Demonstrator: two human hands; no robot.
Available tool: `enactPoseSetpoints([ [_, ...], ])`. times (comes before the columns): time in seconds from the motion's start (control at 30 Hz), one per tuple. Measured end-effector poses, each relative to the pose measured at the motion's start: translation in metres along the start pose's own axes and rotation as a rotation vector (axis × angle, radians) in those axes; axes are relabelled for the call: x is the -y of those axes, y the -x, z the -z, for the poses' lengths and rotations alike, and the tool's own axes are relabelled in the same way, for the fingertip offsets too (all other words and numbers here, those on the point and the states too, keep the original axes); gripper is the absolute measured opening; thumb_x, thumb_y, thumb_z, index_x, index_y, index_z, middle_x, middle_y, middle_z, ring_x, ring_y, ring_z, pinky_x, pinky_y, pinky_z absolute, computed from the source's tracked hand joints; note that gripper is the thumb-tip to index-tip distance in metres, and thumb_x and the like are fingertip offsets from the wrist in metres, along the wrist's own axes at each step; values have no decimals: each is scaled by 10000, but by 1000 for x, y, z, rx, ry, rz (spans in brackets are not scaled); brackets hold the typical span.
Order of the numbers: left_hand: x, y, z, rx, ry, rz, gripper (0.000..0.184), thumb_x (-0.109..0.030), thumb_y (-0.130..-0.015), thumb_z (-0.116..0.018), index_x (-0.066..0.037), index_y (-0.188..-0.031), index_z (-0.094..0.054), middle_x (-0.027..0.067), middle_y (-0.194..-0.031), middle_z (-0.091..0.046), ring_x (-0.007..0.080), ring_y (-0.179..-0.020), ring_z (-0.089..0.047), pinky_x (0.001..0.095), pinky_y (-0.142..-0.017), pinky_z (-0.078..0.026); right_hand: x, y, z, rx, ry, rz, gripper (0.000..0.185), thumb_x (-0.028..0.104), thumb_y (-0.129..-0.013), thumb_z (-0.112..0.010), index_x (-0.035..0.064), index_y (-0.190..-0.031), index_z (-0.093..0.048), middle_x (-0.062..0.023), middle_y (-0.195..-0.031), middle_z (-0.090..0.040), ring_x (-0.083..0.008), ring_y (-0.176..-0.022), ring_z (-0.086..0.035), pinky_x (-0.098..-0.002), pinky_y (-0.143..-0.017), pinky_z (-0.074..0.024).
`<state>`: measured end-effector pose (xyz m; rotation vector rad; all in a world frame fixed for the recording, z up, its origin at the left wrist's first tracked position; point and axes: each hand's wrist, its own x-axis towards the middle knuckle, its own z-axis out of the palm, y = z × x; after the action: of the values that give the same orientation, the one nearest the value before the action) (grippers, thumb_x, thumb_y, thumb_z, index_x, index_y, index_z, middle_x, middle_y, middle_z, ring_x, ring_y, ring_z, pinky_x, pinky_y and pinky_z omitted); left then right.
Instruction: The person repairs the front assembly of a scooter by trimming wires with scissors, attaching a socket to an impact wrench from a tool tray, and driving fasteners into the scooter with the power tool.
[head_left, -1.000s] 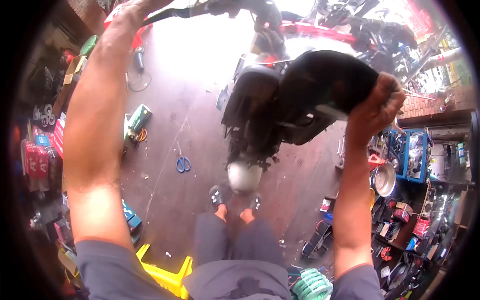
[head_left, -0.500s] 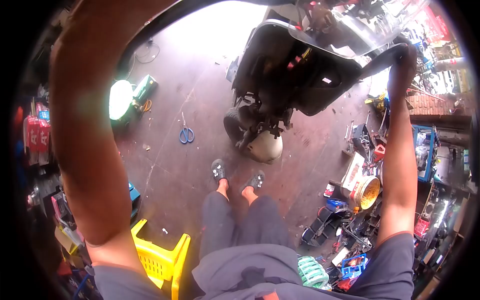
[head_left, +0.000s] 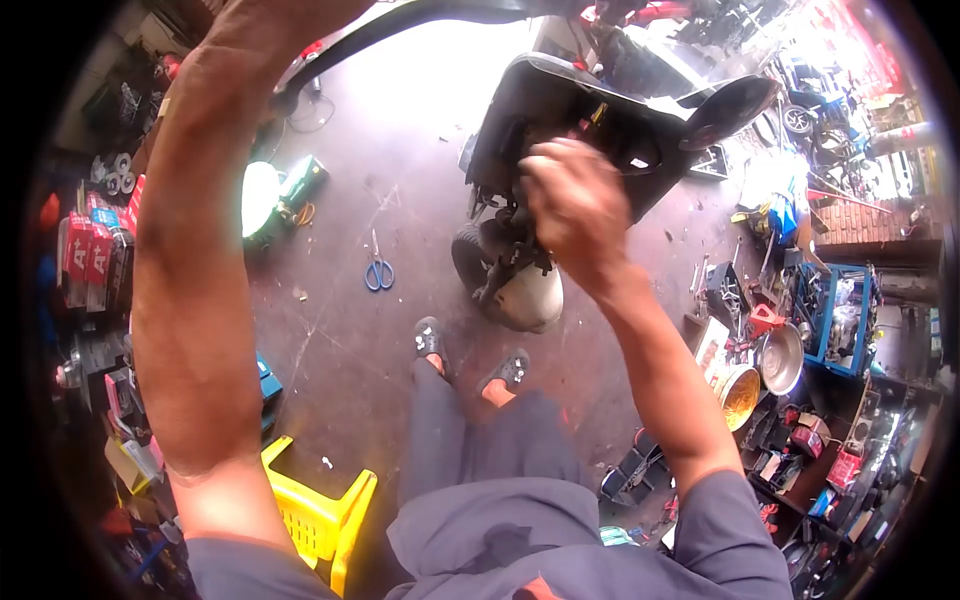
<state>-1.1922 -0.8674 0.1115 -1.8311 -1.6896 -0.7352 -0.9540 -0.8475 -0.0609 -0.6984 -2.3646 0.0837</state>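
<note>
A dark vehicle front panel (head_left: 650,185) stands ahead of me, with a tyre (head_left: 467,255) and a pale rounded mudguard (head_left: 530,300) below it. My right hand (head_left: 580,205) is in front of the panel, its fingers curled and slightly blurred; I cannot make out anything in them. To its upper right juts a black rounded end piece (head_left: 735,112), apart from the hand. My left hand (head_left: 290,18) is raised at the top edge, mostly cut off, its fingers hidden. Beside it runs a long curved black bar (head_left: 410,22); whether the hand touches it I cannot tell.
Blue-handled scissors (head_left: 379,274) lie on the floor near my feet. A yellow plastic chair (head_left: 310,515) is at lower left. Red boxes (head_left: 90,250) fill the left side. Wheel rims (head_left: 780,358), a blue metal frame (head_left: 838,320) and loose parts crowd the right.
My right hand has let go of the black end piece at the upper right and moved left and down in front of the panel. My left arm stays raised.
</note>
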Motion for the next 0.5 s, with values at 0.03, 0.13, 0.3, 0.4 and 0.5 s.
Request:
enactPoseSetpoints([
  [0.03, -6, 1, 2, -17, -25, 8, 290, -212, -897, -652, -51, -1135, -694, 184, -913, -707, 270, -827, -666, 373, -802, -515, -3, -4, -24, 146, 82, -59, 215, 165, -849, -661, 65, -1038, -657, -100, -1083, -653, -274, -1111, -583, -376, -971, -424],
  [0.13, -11, 3, 8, -39, -88, 66, 273, -190, -881, -665, -14, -1087, -698, 188, -922, -704, 294, -873, -659, 389, -854, -495, -52, -4, -65, 546, 350, -200, 459, 320, -859, -656, 31, -1208, -581, -146, -1289, -555, -300, -1232, -494, -430, -1011, -393],
  [0.3, 9, -1, 4, 115, 7, 115, 229, -200, -863, -687, -23, -1006, -712, 130, -788, -691, 259, -798, -647, 384, -798, -488, -77, 24, -53, 455, 611, -102, 637, 384, -843, -667, 25, -1336, -483, -176, -1382, -457, -334, -1267, -445, -472, -1019, -376],
  [0.4, 33, -7, 0, 181, 85, 77, 241, -207, -871, -684, -26, -1027, -709, 138, -831, -695, 261, -818, -654, 384, -796, -499, -53, -3, -29, 624, 511, -326, 602, 395, -808, -696, 19, -1252, -542, -177, -1316, -506, -335, -1239, -467, -467, -984, -402],
  [0.5, 52, -11, 5, 257, 216, 31, 253, -214, -879, -682, -29, -1049, -706, 146, -875, -699, 263, -838, -660, 385, -794, -511, -67, 12, -7, 622, 517, -195, 512, 348, -783, -706, 13, -1147, -577, -177, -1165, -585, -349, -1121, -540, -465, -935, -438],
])
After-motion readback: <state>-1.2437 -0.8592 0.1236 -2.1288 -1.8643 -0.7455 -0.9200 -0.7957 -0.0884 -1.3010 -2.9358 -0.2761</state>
